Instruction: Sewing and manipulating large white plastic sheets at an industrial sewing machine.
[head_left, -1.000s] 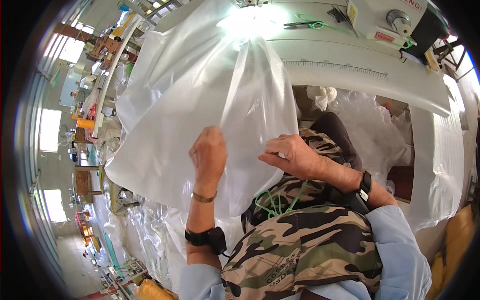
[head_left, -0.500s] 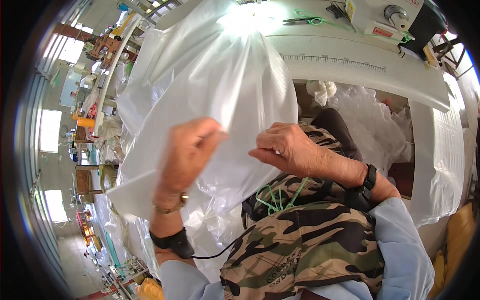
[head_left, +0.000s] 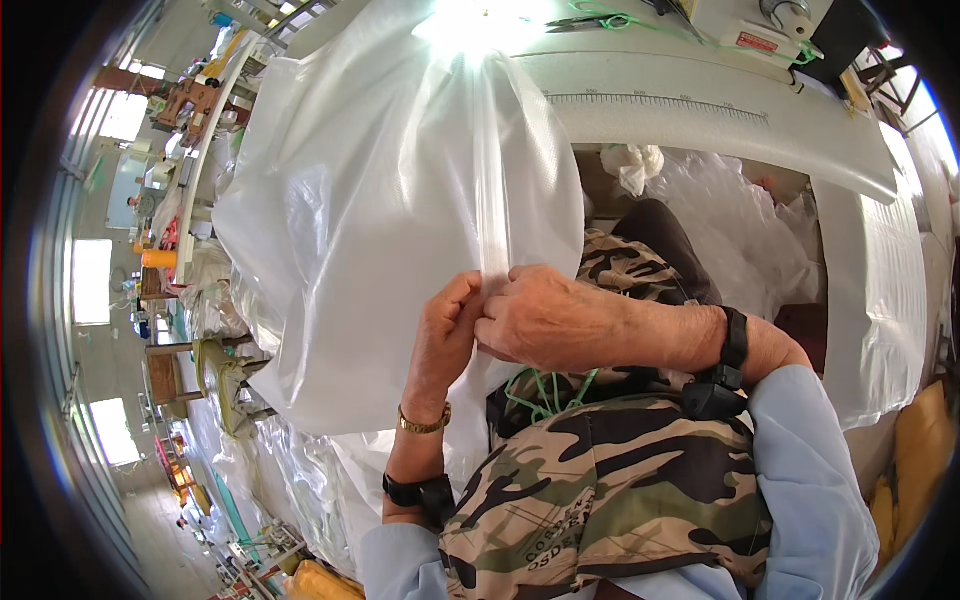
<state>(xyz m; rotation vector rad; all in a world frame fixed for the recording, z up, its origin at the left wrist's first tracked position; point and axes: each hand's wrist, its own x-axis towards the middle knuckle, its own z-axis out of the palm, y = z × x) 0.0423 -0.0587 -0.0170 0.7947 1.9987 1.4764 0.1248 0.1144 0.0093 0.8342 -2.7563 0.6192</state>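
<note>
The person's left hand (head_left: 447,325) is standing nearly upright at the frame's centre, its forearm rising from the lower edge, while the right hand (head_left: 545,315) is lying across from the right, its back facing the camera. The hands are meeting, and both are pinching a narrow, folded band (head_left: 491,200) of a large, translucent white plastic sheet (head_left: 340,250); the right hand is partly hiding the grip. The sheet is filling the upper left and centre, and the band is pointing down toward the hands, its long axis running almost vertically from a white glare (head_left: 482,28) at the top. A pale worktop (head_left: 680,130) with a printed scale is stretching across the upper right, dark scissors (head_left: 578,22) are lying on it, and crumpled clear plastic (head_left: 740,230) is showing below. Thin green cord (head_left: 548,395) is lying over camouflage-patterned cloth (head_left: 620,480) at lower centre.
</note>
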